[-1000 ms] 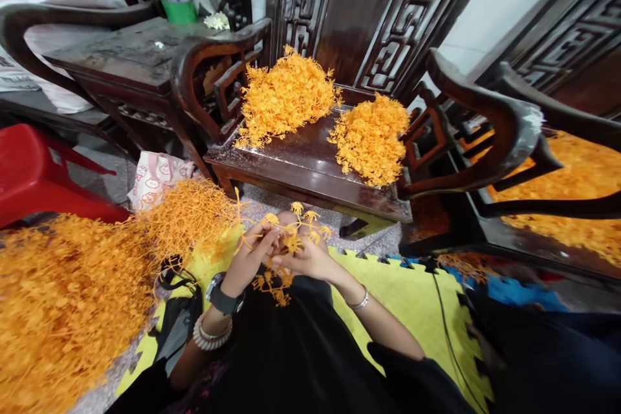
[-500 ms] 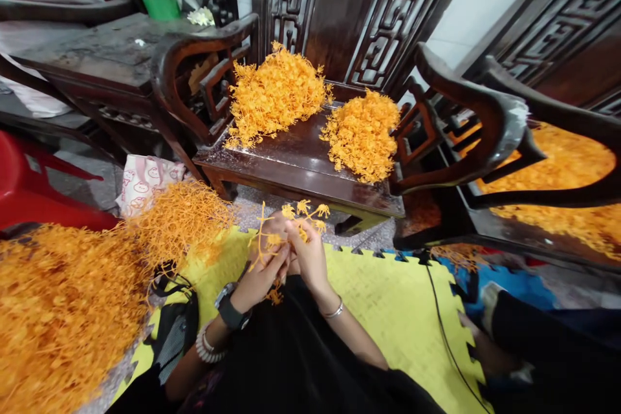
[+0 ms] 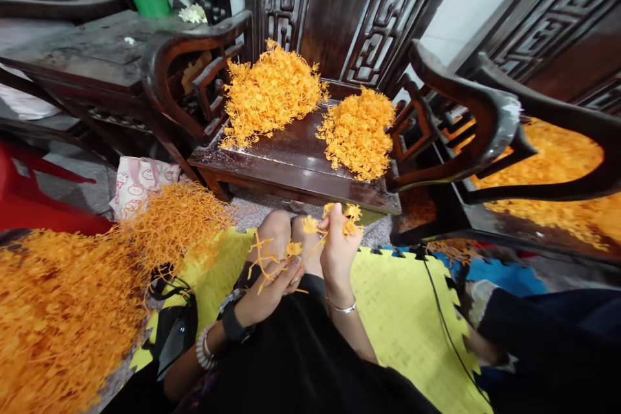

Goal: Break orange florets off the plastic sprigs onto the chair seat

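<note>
My left hand [image 3: 276,281] is closed around a thin, branching orange stem [image 3: 262,259], whose bare prongs stick out to the left. One small orange flower-shaped piece [image 3: 294,248] shows just above its fingertips. Held higher and to the right, my right hand [image 3: 339,255] is curled round several orange flower-shaped pieces [image 3: 353,212] with its thumb up. A thin orange strand runs between the two hands. Both hands are over my knees, in front of the dark wooden chair [image 3: 291,171].
Two heaps of orange flower pieces [image 3: 274,94] lie on the chair seat. Left on the floor are a stem pile [image 3: 177,223] and a larger orange pile [image 3: 63,310], near a red stool [image 3: 43,200]. Another person's leg [image 3: 528,323] is at right, beside the yellow mat [image 3: 402,310].
My hands were together and have moved apart. The right one has gone up and right with flower pieces in it; the left one stays low with the stem.
</note>
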The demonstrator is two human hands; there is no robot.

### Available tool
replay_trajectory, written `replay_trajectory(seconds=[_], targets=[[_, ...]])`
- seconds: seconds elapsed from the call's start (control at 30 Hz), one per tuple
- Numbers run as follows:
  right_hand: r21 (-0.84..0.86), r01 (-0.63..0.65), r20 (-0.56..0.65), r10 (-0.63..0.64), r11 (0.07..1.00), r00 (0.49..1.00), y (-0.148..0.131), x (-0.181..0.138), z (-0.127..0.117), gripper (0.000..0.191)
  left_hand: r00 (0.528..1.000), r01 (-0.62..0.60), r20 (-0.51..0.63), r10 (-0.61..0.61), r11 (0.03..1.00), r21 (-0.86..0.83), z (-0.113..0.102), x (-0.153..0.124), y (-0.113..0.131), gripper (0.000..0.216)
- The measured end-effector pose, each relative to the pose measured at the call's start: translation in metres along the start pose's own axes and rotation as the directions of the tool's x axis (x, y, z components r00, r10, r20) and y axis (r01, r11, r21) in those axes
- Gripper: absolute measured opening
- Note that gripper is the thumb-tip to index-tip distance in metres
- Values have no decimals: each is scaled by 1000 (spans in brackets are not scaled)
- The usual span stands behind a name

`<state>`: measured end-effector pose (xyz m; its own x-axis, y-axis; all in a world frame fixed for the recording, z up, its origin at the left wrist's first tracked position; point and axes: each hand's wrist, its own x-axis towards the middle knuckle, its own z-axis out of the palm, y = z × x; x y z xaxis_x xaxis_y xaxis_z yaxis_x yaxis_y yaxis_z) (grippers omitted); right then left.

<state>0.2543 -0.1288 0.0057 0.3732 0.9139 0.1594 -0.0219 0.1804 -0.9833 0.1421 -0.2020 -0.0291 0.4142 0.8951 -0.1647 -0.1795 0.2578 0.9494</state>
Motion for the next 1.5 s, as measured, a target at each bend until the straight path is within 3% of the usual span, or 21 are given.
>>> replay_trajectory(seconds=[0.07,0.13,0.23,0.3,0.37,0.43,0.5,0.57,0.63,0.67,0.73,0.8,0.83,0.93,1.2,1.37,1.5], targets=[[21,-79,49,78,997,996,-5,3,0,47,1000,-6,23,7,1000,-24,1,-1,1,46],[133,-256,129,240,957,962,-5,4,1,45,999,-11,46,12,999,-32,2,-1,2,46],[335,-562,411,420,756,809,3,-3,3,38,996,-10,91,19,996,-93,2,1,2,46],[327,-679,613,400,657,682,11,-12,2,42,995,-12,91,27,985,-170,1,2,0,48],[299,-711,771,277,636,573,18,-23,1,55,999,8,41,4,962,-274,-1,4,-1,49],[285,-722,872,142,631,468,23,-33,-1,59,999,21,-37,-37,935,-355,-2,5,-1,51],[192,-756,910,174,626,375,25,-39,-1,51,988,44,-119,-97,923,-381,-3,5,0,57],[95,-833,846,397,546,357,24,-38,1,43,976,94,-155,-153,938,-333,-3,3,0,62],[188,-889,740,536,417,407,21,-31,2,34,983,116,-114,-144,968,-225,-2,2,-2,61],[291,-899,737,522,328,429,18,-25,1,32,990,101,-77,-115,980,-172,-1,0,-3,59],[414,-905,842,336,100,422,12,-14,-3,35,998,61,-2,-62,990,-126,0,-2,-7,54],[358,-931,933,76,-74,353,5,-4,-11,38,997,51,64,-43,991,-122,0,-5,-9,51],[309,-945,950,-16,-103,313,1,-1,-16,39,996,44,88,-34,992,-117,0,-6,-9,51],[286,-957,949,-129,-41,289,-11,4,-29,46,986,18,165,-2,995,-97,1,-10,-5,47],[438,-877,888,-250,197,387,-44,7,-49,65,949,-3,315,15,999,-38,11,-13,12,47],[523,-764,848,-324,377,420,-69,4,-60,55,927,30,376,4,996,-84,14,-19,21,42],[545,-649,837,-384,530,390,-91,3,-64,49,883,-111,457,104,994,-12,15,-24,34,40]])
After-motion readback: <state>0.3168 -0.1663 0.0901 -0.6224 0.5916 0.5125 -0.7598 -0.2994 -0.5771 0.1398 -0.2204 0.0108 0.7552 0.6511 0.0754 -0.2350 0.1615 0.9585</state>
